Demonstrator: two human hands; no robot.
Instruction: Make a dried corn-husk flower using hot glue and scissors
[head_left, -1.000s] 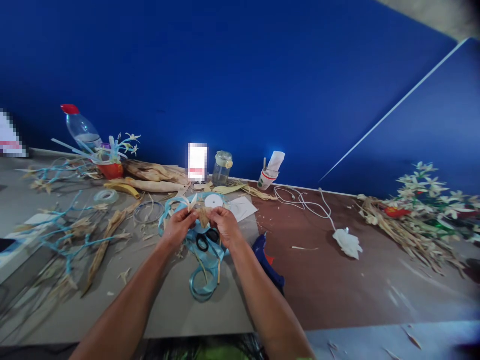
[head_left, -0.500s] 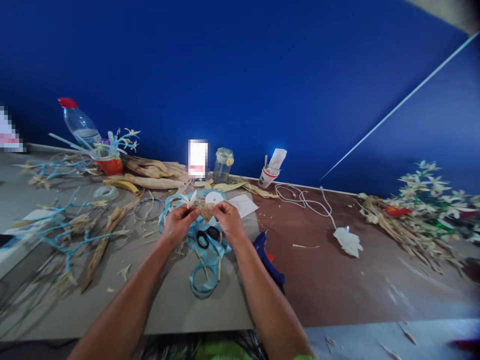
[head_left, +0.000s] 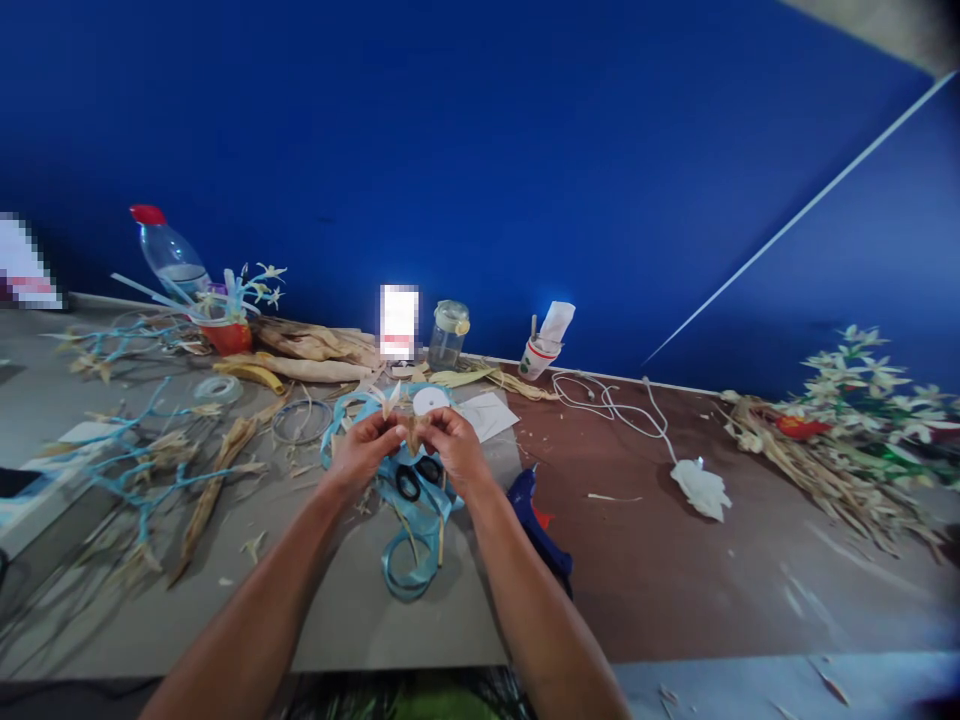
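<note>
My left hand (head_left: 363,455) and my right hand (head_left: 459,450) meet over the middle of the table, fingertips pinched on a small piece of dry brown husk (head_left: 412,440). The fingers cover most of it, and its lower tip hangs between them. Pale pointed petals (head_left: 391,400) rise just behind my left fingertips; whether they are held I cannot tell. Below the hands lie scissors (head_left: 408,484) with black handles, on light blue ribbon (head_left: 409,585) that loops toward me. A white disc-shaped spool (head_left: 430,401) sits behind my right fingers.
A blue glue gun (head_left: 538,530) lies right of my right forearm. Blue-wrapped flower stems (head_left: 142,475) and dry husks (head_left: 214,480) spread at left. A glass jar (head_left: 448,338), a paper cup (head_left: 538,357) and a red tub (head_left: 227,337) stand along the wall. White cable (head_left: 622,408) curls at right.
My hands have drawn closer together, and less of the husk piece shows between them. The whole view has shifted slightly.
</note>
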